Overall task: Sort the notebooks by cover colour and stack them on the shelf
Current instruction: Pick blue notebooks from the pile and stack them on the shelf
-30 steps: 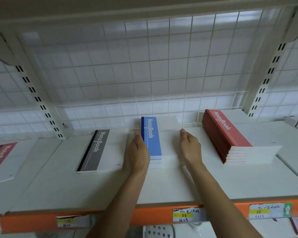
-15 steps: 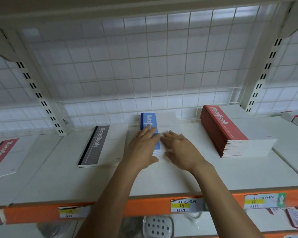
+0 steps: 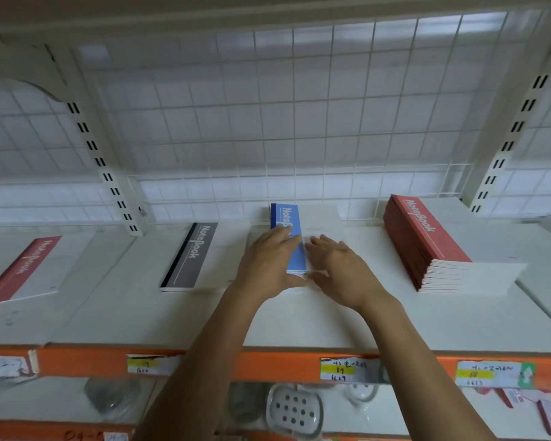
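1. We see the blue notebook stack (image 3: 288, 224) lying mid-shelf (image 3: 299, 323).
2. Our left hand (image 3: 269, 265) and right hand (image 3: 341, 268) press flat on its top cover, fingers straight, gripping nothing.
3. Grey notebook (image 3: 193, 256) sits to its left, red notebook stack (image 3: 427, 237) to its right, both apart from it.

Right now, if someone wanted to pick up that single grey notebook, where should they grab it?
Probably by its near short edge, coming from the front of the shelf. The grey notebook lies flat and thin, with no tall side to wrap around. Its near edge faces the person with bare shelf before it, so a pinch there, thumb on top, looks easiest.
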A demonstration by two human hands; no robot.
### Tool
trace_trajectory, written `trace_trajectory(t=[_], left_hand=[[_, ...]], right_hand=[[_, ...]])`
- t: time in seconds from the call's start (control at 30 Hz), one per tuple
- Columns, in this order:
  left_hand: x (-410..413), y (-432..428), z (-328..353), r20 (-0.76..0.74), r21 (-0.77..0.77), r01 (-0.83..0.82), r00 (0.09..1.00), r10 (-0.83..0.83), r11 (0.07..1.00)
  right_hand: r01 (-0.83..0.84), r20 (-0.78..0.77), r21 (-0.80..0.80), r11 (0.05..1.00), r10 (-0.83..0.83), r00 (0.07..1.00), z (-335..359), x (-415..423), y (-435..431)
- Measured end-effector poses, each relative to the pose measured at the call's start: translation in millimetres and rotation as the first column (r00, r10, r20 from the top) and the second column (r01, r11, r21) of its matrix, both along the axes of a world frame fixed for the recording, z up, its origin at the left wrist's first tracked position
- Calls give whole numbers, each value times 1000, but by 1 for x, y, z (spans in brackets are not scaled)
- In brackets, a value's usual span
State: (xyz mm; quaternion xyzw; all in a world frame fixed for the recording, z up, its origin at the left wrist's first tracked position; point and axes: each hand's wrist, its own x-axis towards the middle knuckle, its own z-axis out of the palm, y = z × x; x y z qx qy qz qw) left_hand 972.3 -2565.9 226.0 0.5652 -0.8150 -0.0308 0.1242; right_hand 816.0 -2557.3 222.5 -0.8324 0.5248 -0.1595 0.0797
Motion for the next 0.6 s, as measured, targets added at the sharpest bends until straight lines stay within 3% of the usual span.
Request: trace_trajectory(t=[0.1, 0.2, 0.47, 0.6], left_hand=[[16, 6, -4, -175, 13, -25, 984, 27, 1000], [42, 20, -6, -255, 22, -34, 966, 39, 999], [167, 73, -18, -220, -200, -318, 936, 274, 927], [251, 110, -20, -132, -209, -440, 898, 421, 873]], right_hand=[[-32, 62, -70, 997, 36, 997, -1, 17, 8], [-27, 118, -119, 993, 41, 992, -3, 50, 14], [-136, 237, -138, 981, 166, 957, -11, 198, 47], [-160, 253, -92, 983, 178, 951, -19, 286, 72]])
